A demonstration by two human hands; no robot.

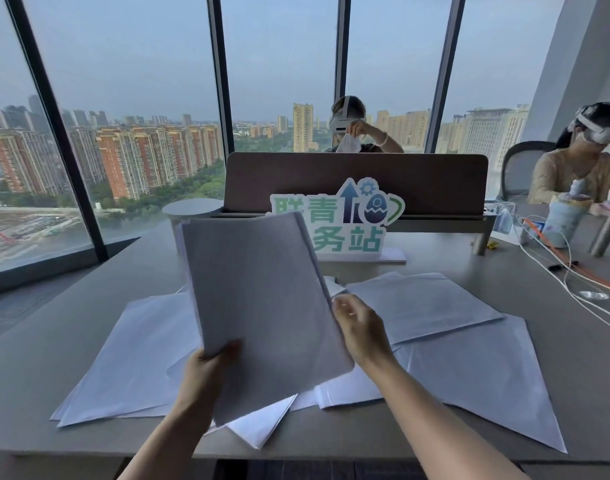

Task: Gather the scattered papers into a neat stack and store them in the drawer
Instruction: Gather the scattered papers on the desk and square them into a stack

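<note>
While we hold a raised sheaf of white paper sheets [262, 306] above the grey surface [36, 393], more loose white sheets [435, 306] lie scattered beneath it.

Our left hand [210, 362] pinches the sheaf's lower corner, thumb on the front; the fingers behind are hidden by the paper. Our right hand [360, 327] meets the sheaf's right edge with its fingers curled, though blur keeps us from telling whether that grip clasps the edge or only touches it. We cannot see any drawer; the surface's near edge is cut off by our forearms. The sheaf covers part of a white and green cut-out sign [348, 220], which stands before a brown divider panel [435, 181]. White cables [566, 271] trail at the right.
</note>
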